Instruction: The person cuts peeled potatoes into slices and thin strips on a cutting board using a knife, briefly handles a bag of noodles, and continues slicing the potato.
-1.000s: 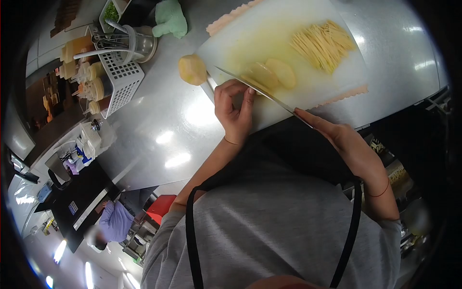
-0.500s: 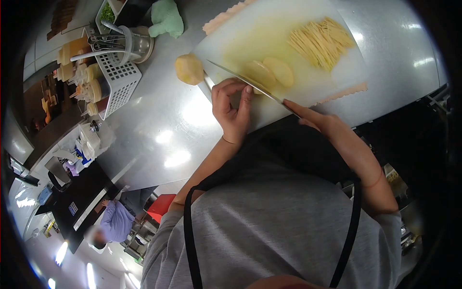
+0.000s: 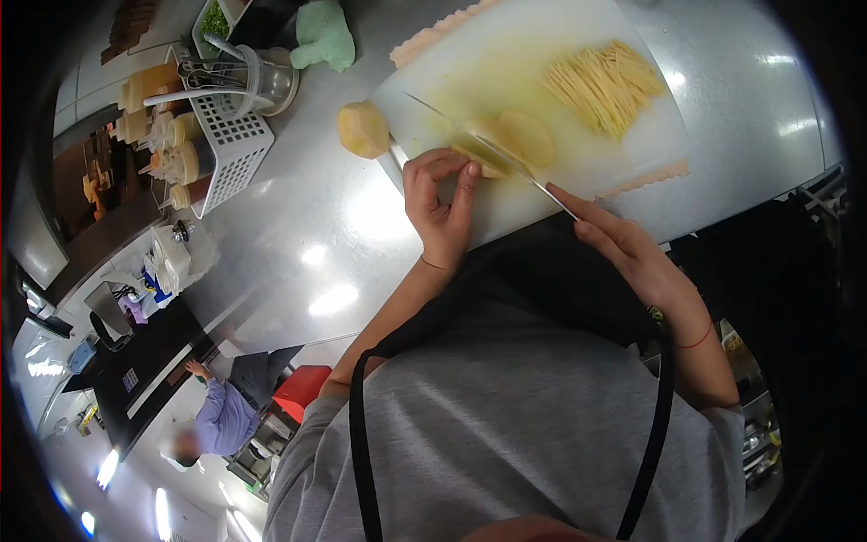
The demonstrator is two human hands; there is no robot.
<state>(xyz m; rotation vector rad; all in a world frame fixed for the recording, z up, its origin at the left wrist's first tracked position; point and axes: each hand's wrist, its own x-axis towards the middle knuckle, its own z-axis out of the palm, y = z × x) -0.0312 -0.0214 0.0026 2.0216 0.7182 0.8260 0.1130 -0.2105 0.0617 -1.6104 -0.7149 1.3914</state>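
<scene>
My left hand point(image 3: 441, 206) is closed at the near left edge of the white cutting board point(image 3: 452, 77), its fingertips and thumb on a pale yellow potato piece point(image 3: 483, 164). My right hand point(image 3: 628, 248) grips a knife point(image 3: 519, 167), whose handle is mostly hidden. Its thin blade slants to the upper left across the board, just beyond the potato piece. Behind the blade lie flat potato slices point(image 3: 526, 137), partly overlapping. A pile of thin potato strips point(image 3: 603, 88) rests on the board's right side. One peeled potato point(image 3: 363, 129) sits off the board's left edge.
The board lies on a steel counter point(image 3: 280, 235) with a pinkish cloth point(image 3: 433, 34) showing under it. At left stand a white basket point(image 3: 237, 144), sauce bottles point(image 3: 181, 163), a clear jug point(image 3: 271, 81) with utensils, and a green cloth point(image 3: 323, 36). A person point(image 3: 226, 415) works farther off.
My right hand has drawn the knife slightly right, away from my left fingertips, so more of the potato piece shows. The view has shifted a little. The distant person's arm has moved.
</scene>
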